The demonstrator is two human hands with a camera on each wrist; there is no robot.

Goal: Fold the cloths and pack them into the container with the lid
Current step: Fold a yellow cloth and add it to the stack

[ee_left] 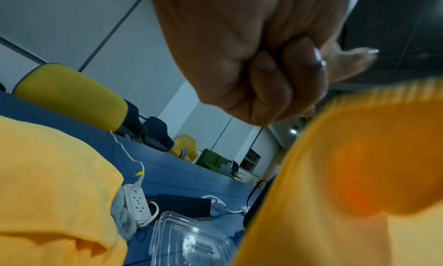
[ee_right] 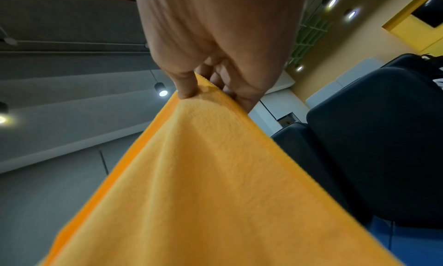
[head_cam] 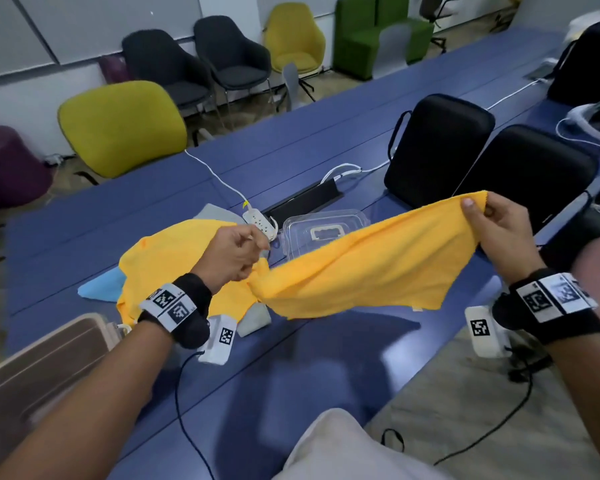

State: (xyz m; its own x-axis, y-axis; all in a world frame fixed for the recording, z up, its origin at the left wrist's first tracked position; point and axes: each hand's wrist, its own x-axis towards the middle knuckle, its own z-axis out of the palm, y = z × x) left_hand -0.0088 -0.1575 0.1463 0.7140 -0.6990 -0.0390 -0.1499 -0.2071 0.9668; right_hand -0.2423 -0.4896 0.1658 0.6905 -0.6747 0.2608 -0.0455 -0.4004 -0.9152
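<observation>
Held aloft, nearest the lens: yellow cloth (head_cam: 361,268), stretched between both hands above the tabletop (head_cam: 291,358), sagging and twisted toward its left end. Right hand (head_cam: 499,233) raised, thumb and fingers pinching one corner of the cloth, pinch plain in the right wrist view. Left hand (head_cam: 232,254) lower, fingers curled tight, clutching the bunched opposite end; exact corner not visible inside the fist. Step in hand, by the look of it: spreading the cloth out in the air ahead of the first fold, nothing folded yet. Next move likely calls for finding a clean corner with the left hand, untwisting the gathered end, levelling both hands so the top edge runs straight, then either laying the cloth flat or bringing corner to corner. Risk of a skewed fold while the left end stays bunched. Beyond the cloth, on the tabletop: clear container with lid (head_cam: 323,233), lid apparently on, partly hidden behind the hanging fabric, between the two hands from the head view and well below them. More cloths waiting to the left: second yellow cloth (head_cam: 167,258) spread over a blue cloth (head_cam: 101,285) and a grey cloth (head_cam: 215,213), just beside a white power strip (head_cam: 258,223).
</observation>
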